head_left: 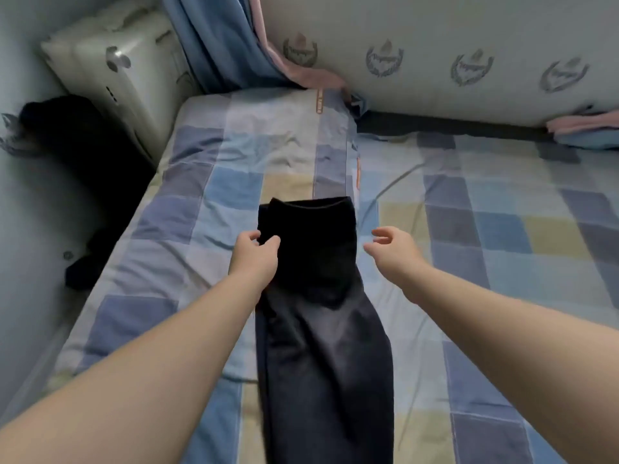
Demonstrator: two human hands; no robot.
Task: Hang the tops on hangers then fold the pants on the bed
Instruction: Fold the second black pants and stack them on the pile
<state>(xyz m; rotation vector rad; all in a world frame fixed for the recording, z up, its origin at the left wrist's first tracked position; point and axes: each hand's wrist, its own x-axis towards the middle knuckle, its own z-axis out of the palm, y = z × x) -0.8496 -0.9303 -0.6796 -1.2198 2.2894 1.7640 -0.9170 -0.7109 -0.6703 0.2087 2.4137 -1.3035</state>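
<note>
A pair of black pants (321,329) lies lengthwise on the checked bed sheet (469,236), legs together and running toward me, with the far end folded back over itself. My left hand (256,254) pinches the left edge of that folded part between thumb and fingers. My right hand (393,247) hovers just right of the pants with loosely curled fingers, holding nothing and apart from the cloth.
A white suitcase (117,72) stands at the bed's far left corner, with dark clothing (90,169) piled beside it on the floor side. A patterned bolster (452,58) runs along the far wall. Blue and pink fabric (234,45) hangs at the back.
</note>
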